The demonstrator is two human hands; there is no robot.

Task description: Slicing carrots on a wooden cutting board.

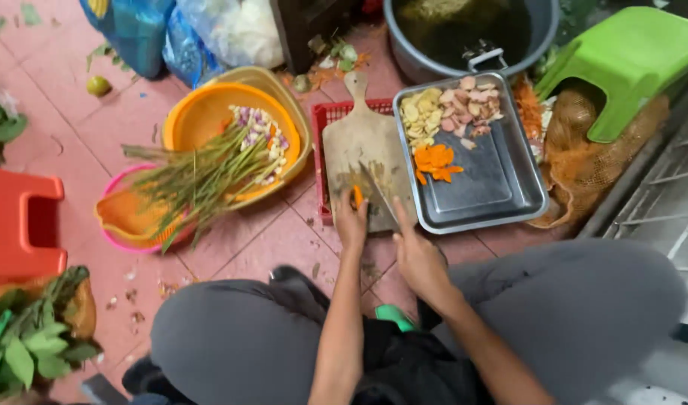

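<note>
Head view: slicing under way, left hand (351,219) pinching small orange root piece (357,196) on pale wooden paddle-shaped cutting board (361,142), right hand (417,255) closed around steel knife (380,196), likely needing steady downward strokes beside rectangular metal tray (501,184).

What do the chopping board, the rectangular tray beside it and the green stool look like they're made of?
The chopping board looks like bare wood: pale brown, matt, worn and stained. The rectangular tray seems to be metal, probably stainless steel: grey, with a dull sheen and a rolled rim. The green stool appears to be moulded plastic: one even bright colour, smooth, with rounded edges.
</note>
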